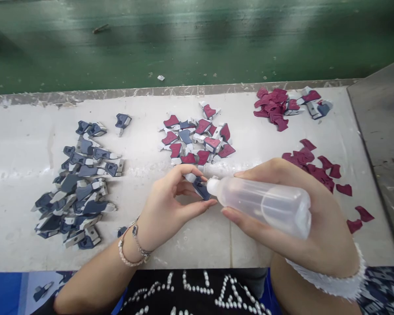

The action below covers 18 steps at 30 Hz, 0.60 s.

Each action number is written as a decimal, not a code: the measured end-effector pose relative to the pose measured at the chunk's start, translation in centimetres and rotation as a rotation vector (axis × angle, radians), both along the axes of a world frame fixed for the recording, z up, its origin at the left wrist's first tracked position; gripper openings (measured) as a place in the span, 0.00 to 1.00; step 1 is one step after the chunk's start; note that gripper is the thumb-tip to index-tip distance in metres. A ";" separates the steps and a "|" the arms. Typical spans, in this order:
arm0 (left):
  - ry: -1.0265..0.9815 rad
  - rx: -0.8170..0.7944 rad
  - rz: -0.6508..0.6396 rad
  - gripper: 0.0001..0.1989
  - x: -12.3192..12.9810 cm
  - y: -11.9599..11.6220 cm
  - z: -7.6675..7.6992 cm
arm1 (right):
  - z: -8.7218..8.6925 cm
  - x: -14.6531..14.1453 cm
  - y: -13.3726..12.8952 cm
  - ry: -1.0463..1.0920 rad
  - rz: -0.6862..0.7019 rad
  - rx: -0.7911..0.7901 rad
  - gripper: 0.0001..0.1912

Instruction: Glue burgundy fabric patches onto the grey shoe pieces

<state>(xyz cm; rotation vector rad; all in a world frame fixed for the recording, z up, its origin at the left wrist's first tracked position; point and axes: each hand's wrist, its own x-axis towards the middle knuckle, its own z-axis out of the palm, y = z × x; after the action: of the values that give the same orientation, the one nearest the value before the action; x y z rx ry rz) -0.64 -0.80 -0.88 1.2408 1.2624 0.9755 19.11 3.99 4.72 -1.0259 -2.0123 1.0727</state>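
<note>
Between the thumb and fingers of my left hand [170, 203] is a small grey-and-navy plastic part [201, 189], held above the worktop. My right hand [302, 210] is wrapped round a translucent squeeze bottle [262, 199], tilted onto its side. The bottle's white cap [213, 186] points left, and its tip meets or almost touches the navy face of the part. Part of the piece is covered by my fingers. Just beyond my hands lies a group of grey parts with maroon faces [203, 127], a few of them showing navy instead.
A heap of navy-and-grey parts [82, 192] covers the left of the white worktop [144, 113]. Loose maroon pieces lie in two groups [272, 105] on the right, the nearer pile [318, 175] beside my right hand. A green wall [197, 48] runs behind; a metal panel [381, 131] borders the right.
</note>
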 end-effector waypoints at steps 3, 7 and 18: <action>0.015 0.005 -0.001 0.20 0.0 -0.1 -0.1 | 0.1 -0.1 0.1 0.021 0.045 -0.036 0.12; 0.049 -0.002 0.003 0.20 0.0 -0.1 -0.1 | 0.2 0.0 0.1 0.019 0.089 -0.059 0.11; 0.070 0.029 -0.010 0.20 -0.1 0.1 0.1 | 0.1 0.2 0.2 0.029 0.059 -0.067 0.12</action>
<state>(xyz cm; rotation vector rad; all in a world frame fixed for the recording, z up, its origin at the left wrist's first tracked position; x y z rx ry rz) -0.71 -0.73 -0.79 1.3124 1.2992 0.9537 19.27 4.19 4.82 -0.9850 -2.0067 1.1866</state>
